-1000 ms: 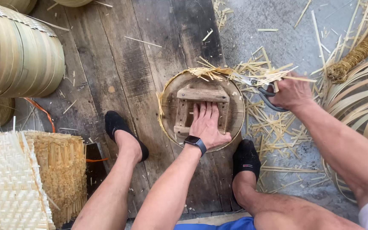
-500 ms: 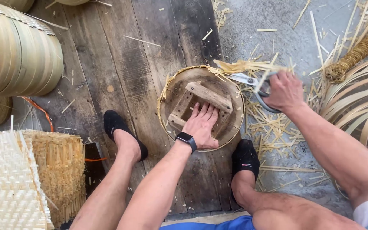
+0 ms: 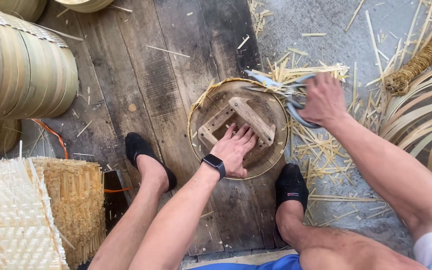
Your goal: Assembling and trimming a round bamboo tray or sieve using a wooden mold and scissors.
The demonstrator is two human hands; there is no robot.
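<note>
Open planks left of round form, clutter on the right.
Bare wooden floor passable; stacked bamboo hoops block far left, cut bamboo strips and coiled splints crowd right.

The round tray is weathered brown with a pale straw rim; its wooden frame is tan. The scissors look grey-handled, partly hidden. The watch is black; the woven mat is cream, checker-patterned.

Round wooden form between two feet, woven mats far left
</note>
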